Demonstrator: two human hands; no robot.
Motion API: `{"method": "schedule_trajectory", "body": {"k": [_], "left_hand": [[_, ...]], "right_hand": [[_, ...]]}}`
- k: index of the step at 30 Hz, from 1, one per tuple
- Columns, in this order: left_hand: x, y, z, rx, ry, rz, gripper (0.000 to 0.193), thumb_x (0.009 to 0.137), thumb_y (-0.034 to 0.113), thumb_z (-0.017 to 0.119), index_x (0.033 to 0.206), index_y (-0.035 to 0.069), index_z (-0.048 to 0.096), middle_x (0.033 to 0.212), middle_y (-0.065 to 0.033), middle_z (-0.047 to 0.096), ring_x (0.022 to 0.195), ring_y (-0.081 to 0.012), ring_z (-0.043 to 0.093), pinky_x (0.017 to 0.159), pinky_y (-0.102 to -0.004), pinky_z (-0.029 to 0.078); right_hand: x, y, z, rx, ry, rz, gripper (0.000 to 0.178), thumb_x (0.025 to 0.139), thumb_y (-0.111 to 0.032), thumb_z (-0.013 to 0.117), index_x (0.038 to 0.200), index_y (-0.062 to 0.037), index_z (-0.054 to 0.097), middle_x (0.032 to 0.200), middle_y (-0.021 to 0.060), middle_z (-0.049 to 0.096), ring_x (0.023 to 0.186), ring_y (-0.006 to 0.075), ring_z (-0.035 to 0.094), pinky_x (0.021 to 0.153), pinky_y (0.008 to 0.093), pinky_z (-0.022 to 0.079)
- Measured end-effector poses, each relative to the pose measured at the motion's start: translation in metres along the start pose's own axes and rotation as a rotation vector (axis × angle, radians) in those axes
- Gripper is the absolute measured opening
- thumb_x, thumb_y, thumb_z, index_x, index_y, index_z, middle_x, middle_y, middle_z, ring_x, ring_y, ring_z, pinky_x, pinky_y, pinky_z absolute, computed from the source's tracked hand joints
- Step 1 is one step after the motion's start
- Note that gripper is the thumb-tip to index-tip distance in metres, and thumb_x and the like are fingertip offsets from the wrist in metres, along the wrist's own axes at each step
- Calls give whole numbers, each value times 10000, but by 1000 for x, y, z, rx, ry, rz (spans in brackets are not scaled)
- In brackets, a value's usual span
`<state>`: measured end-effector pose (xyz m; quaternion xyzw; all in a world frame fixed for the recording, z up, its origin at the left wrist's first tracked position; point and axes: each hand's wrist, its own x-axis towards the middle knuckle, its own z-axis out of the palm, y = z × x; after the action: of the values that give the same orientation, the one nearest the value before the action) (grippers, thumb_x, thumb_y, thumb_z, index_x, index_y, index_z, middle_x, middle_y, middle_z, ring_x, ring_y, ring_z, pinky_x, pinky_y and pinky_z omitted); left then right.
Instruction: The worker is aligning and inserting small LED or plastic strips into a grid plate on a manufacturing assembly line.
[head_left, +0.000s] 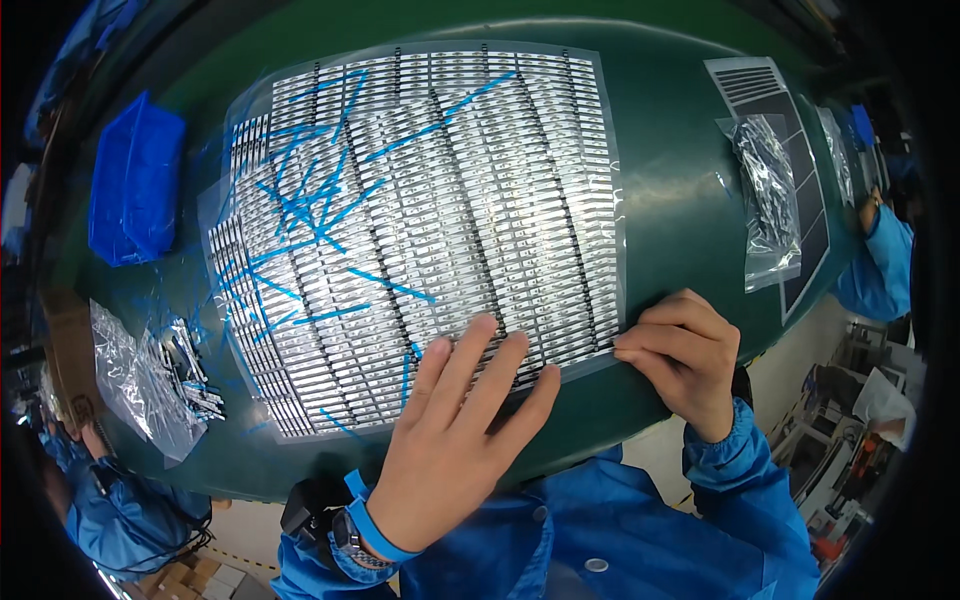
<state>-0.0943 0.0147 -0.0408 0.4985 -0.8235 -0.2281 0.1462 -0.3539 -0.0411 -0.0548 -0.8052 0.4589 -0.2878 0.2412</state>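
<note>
Principally, the controlling relation is between the right hand (pixel 690 350) and the near right corner of the sheet (pixel 450 200). The sheet lies flat on the bench (pixel 680 130), directly in front of the person. From the right hand, its main area extends to the left and away from the body. Its many narrow rows run lengthwise from left to right; the near edge slants slightly upward toward the right hand. Which side of the whole sheet is longer cannot be judged reliably through the fisheye bend.

Right hand: thumb and forefinger are together, apparently clamped on the corner; the amount of material between them is hidden. This hand is the nearer one to the corner.

Left hand (pixel 450 440): palm down, fingers spread apart, fingertips over the near rows, left of the right hand. It grips nothing visible; the pressure applied cannot be determined.

Surroundings: blue strips (pixel 333 315) lie scattered across the sheet, mostly on its left half. A blue tray (pixel 135 190) stands beyond its left side. On the right, well apart from the sheet, a clear bag (pixel 770 200) of parts overlaps a dark panel (pixel 808 195).
</note>
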Motion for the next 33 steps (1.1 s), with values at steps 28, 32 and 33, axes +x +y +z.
{"method": "schedule_trajectory", "body": {"k": [28, 32, 33], "left_hand": [[16, 25, 4, 213, 3, -18, 515, 855, 84, 622, 1331, 264, 702, 1298, -189, 479, 1306, -459, 459, 1046, -688, 452], [17, 25, 3, 221, 2, -16, 506, 856, 82, 619, 1323, 259, 702, 1292, -185, 483, 1307, -458, 460, 1042, -687, 458], [17, 25, 2, 222, 0, -14, 503, 857, 81, 618, 1321, 257, 703, 1291, -184, 484, 1308, -458, 460, 1041, -686, 460]], "right_hand": [[-2, 2, 0, 22, 3, -3, 213, 704, -56, 882, 905, -75, 812, 855, 42, 692, 742, 208, 650, 630, 326, 525], [-2, 2, 0, 20, 23, -11, 220, 690, -56, 895, 895, -84, 820, 842, 35, 693, 718, 195, 645, 608, 318, 516], [-2, 2, 0, 18, 32, -16, 222, 685, -57, 900, 890, -86, 822, 835, 34, 693, 708, 192, 644, 601, 317, 513]]}}
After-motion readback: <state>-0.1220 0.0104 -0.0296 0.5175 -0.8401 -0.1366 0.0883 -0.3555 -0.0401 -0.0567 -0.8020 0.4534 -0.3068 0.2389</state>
